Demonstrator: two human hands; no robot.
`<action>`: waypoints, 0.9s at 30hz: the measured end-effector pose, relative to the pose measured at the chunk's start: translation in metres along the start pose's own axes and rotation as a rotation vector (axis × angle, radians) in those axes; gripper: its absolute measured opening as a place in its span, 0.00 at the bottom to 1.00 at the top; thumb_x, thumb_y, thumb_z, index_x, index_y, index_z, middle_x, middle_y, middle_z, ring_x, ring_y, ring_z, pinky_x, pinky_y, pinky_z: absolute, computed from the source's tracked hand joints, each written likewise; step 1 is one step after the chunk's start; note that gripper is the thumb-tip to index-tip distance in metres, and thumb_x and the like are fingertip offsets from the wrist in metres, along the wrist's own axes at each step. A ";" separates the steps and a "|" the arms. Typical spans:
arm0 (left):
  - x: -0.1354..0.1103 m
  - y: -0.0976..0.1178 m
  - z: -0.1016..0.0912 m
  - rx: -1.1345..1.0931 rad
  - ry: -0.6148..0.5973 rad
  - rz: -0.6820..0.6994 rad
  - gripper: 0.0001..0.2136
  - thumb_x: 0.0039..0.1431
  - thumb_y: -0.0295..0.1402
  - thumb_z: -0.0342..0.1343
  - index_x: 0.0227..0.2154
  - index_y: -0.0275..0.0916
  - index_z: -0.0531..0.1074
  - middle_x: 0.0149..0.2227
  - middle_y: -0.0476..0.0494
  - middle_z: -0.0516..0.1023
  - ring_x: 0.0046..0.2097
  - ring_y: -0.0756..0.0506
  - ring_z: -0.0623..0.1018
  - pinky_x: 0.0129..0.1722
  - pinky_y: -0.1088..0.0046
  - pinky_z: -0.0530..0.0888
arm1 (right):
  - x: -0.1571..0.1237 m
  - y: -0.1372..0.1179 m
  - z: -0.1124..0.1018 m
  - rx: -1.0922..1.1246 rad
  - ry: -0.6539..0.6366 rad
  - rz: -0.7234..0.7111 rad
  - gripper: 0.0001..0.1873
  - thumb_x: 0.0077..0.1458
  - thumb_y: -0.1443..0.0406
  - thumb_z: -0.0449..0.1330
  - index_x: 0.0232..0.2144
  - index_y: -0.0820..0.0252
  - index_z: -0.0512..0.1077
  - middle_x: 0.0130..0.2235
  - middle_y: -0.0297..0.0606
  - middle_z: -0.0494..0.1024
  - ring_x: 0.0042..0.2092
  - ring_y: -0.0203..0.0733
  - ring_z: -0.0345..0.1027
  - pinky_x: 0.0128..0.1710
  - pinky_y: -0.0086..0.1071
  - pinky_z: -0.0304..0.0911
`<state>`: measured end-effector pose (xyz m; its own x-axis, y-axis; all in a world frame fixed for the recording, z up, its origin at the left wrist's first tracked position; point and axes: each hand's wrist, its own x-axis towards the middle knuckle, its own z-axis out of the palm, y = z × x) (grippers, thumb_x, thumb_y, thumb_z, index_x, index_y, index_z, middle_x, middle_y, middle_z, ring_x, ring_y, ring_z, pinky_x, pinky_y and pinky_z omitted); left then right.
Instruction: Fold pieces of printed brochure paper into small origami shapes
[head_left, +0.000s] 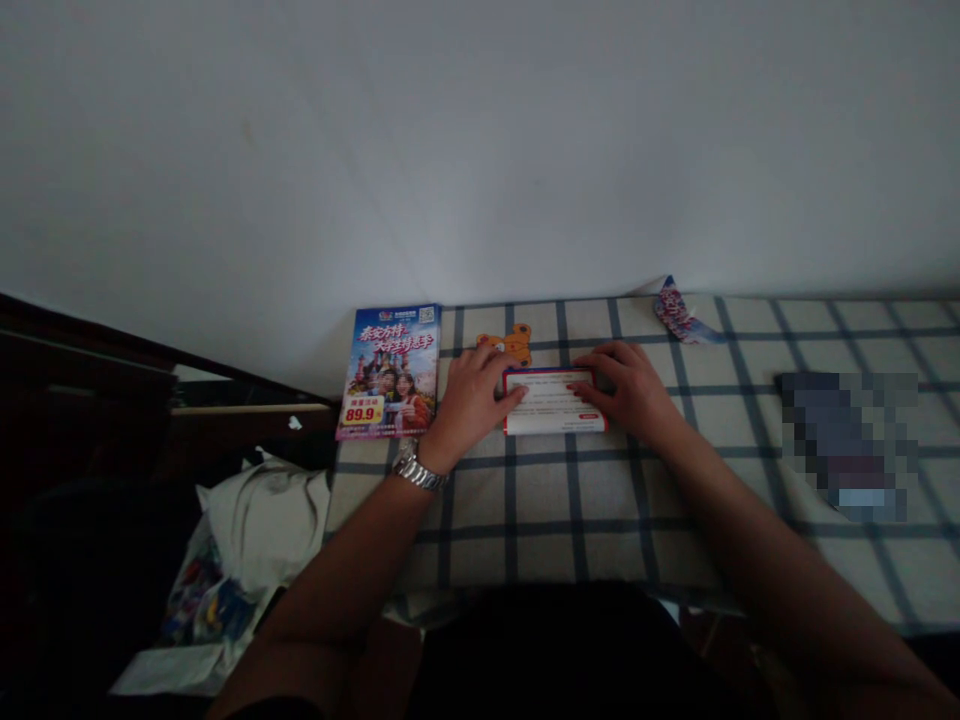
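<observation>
A flyer [553,408], apparently folded, lies on the checked cloth in front of me with its white printed side and red border up. My left hand [480,395] grips its left end, the thumb on top and the other fingers by the far edge. At the opposite end my right hand [619,385] pinches the upper right part, fingertips resting on the paper. Just left of my left hand lies a stack of colourful flyers [394,370]. A silver watch [420,468] is on my left wrist.
The checked tablecloth [540,500] runs up to a pale wall [480,150]. A folded paper piece [681,315] stands near the wall. A dark blurred-out object [844,440] lies at right. Below the left edge is a white bag [262,515]. An orange bear picture [517,345] shows beyond the flyer.
</observation>
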<state>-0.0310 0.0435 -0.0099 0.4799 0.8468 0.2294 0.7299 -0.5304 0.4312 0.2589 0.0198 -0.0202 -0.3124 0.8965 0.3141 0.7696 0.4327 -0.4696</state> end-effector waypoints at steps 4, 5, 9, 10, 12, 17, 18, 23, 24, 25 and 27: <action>0.000 0.000 0.001 -0.009 0.008 -0.008 0.15 0.65 0.35 0.68 0.52 0.44 0.75 0.54 0.42 0.75 0.55 0.34 0.74 0.55 0.48 0.75 | 0.000 0.001 -0.002 -0.020 -0.003 0.013 0.17 0.65 0.56 0.65 0.53 0.54 0.78 0.49 0.47 0.77 0.50 0.58 0.71 0.53 0.54 0.68; 0.001 0.000 0.001 -0.011 0.009 -0.011 0.15 0.65 0.35 0.68 0.52 0.44 0.74 0.54 0.42 0.75 0.55 0.34 0.74 0.55 0.48 0.75 | 0.000 0.001 -0.002 -0.020 -0.005 0.019 0.16 0.65 0.56 0.65 0.52 0.54 0.78 0.48 0.47 0.77 0.49 0.58 0.71 0.52 0.54 0.68; 0.001 -0.001 0.001 -0.015 0.005 -0.022 0.14 0.64 0.36 0.68 0.50 0.44 0.74 0.52 0.43 0.76 0.54 0.35 0.74 0.54 0.49 0.75 | 0.001 0.001 -0.002 -0.005 -0.007 0.033 0.15 0.64 0.56 0.66 0.50 0.53 0.78 0.47 0.46 0.77 0.49 0.58 0.71 0.51 0.53 0.68; 0.001 -0.001 0.001 -0.016 0.005 -0.020 0.14 0.64 0.36 0.68 0.50 0.44 0.74 0.52 0.43 0.76 0.54 0.35 0.74 0.54 0.50 0.75 | 0.001 0.001 -0.001 -0.001 -0.006 0.032 0.14 0.64 0.56 0.66 0.50 0.53 0.78 0.46 0.46 0.77 0.49 0.58 0.71 0.51 0.53 0.68; 0.001 -0.001 0.000 -0.023 0.006 -0.017 0.14 0.65 0.36 0.68 0.50 0.44 0.74 0.52 0.43 0.76 0.54 0.35 0.74 0.54 0.50 0.74 | 0.001 0.001 -0.001 0.005 -0.003 0.031 0.14 0.64 0.57 0.66 0.49 0.54 0.78 0.47 0.46 0.77 0.49 0.58 0.72 0.51 0.53 0.68; 0.001 -0.001 0.000 -0.037 0.011 -0.021 0.13 0.65 0.35 0.68 0.50 0.44 0.74 0.51 0.43 0.76 0.54 0.35 0.75 0.55 0.50 0.74 | 0.002 0.002 -0.001 0.017 0.000 0.056 0.13 0.63 0.57 0.67 0.48 0.53 0.78 0.46 0.46 0.77 0.48 0.58 0.72 0.51 0.53 0.68; 0.001 -0.001 0.000 -0.039 0.017 -0.019 0.13 0.65 0.35 0.68 0.49 0.44 0.74 0.51 0.43 0.75 0.55 0.35 0.75 0.56 0.50 0.74 | 0.003 0.002 -0.001 0.018 0.001 0.059 0.12 0.63 0.57 0.67 0.47 0.53 0.78 0.46 0.46 0.76 0.48 0.58 0.72 0.51 0.53 0.68; 0.001 -0.002 0.002 -0.053 0.046 -0.011 0.14 0.64 0.34 0.69 0.49 0.43 0.73 0.52 0.41 0.74 0.58 0.35 0.74 0.58 0.49 0.74 | 0.003 0.002 -0.001 0.027 0.006 0.066 0.12 0.63 0.57 0.67 0.46 0.53 0.78 0.45 0.45 0.76 0.47 0.57 0.71 0.50 0.52 0.69; 0.001 -0.002 0.002 -0.052 0.044 -0.013 0.14 0.64 0.34 0.69 0.49 0.42 0.73 0.52 0.42 0.74 0.58 0.35 0.75 0.58 0.49 0.74 | 0.003 0.002 -0.001 0.028 0.010 0.069 0.12 0.62 0.58 0.67 0.46 0.54 0.78 0.45 0.45 0.76 0.47 0.57 0.71 0.50 0.52 0.69; 0.002 -0.002 0.002 -0.051 0.041 -0.015 0.14 0.64 0.34 0.69 0.48 0.42 0.73 0.52 0.42 0.75 0.58 0.35 0.75 0.58 0.49 0.74 | 0.003 0.002 -0.001 0.030 0.014 0.073 0.12 0.62 0.58 0.68 0.46 0.54 0.78 0.45 0.45 0.76 0.47 0.57 0.71 0.50 0.52 0.69; 0.002 -0.002 0.002 -0.051 0.035 -0.014 0.13 0.64 0.34 0.69 0.48 0.42 0.73 0.52 0.42 0.75 0.58 0.35 0.75 0.58 0.49 0.74 | 0.003 0.002 -0.001 0.036 0.019 0.077 0.11 0.62 0.58 0.68 0.46 0.54 0.78 0.45 0.45 0.76 0.48 0.57 0.71 0.50 0.52 0.69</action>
<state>-0.0308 0.0465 -0.0122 0.4518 0.8555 0.2530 0.7102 -0.5165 0.4783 0.2601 0.0231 -0.0193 -0.2421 0.9256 0.2909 0.7706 0.3656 -0.5221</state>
